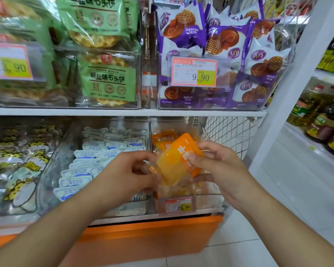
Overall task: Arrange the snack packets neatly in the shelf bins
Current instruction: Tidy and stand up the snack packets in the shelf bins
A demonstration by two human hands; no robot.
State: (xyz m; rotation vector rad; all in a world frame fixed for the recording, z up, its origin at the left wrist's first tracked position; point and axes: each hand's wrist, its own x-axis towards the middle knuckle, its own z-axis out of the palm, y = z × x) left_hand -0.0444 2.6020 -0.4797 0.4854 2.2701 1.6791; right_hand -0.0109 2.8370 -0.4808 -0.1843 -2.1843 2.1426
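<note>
Orange snack packet (pixel 178 160) was held tilted above the clear bin (pixel 210 191) of like packets, lower shelf | left hand (pixel 132 173) pinched its left edge, right hand (pixel 218 164) its right, likely to square it | shelf board (pixel 123 112) close overhead; wire mesh (pixel 228 133) on right; white-blue packets (pixel 96 157) left.

White upper shelf (pixel 123 112) is carrying two clear bins side by side: left bin (pixel 104 105) is holding green packets (pixel 107 83), right bin (pixel 210 106) is holding purple packets (pixel 183 26) behind a 9.90 price tag (pixel 194 73). Lower shelf (pixel 152 217), over an orange base (pixel 152 239), is bearing three bins: yellow-print packets (pixel 17 166) far left, blue-white packets (pixel 96 151) in the middle, orange packets (pixel 163 138) at right. White tiled floor (pixel 229 237) is lying beneath.
</note>
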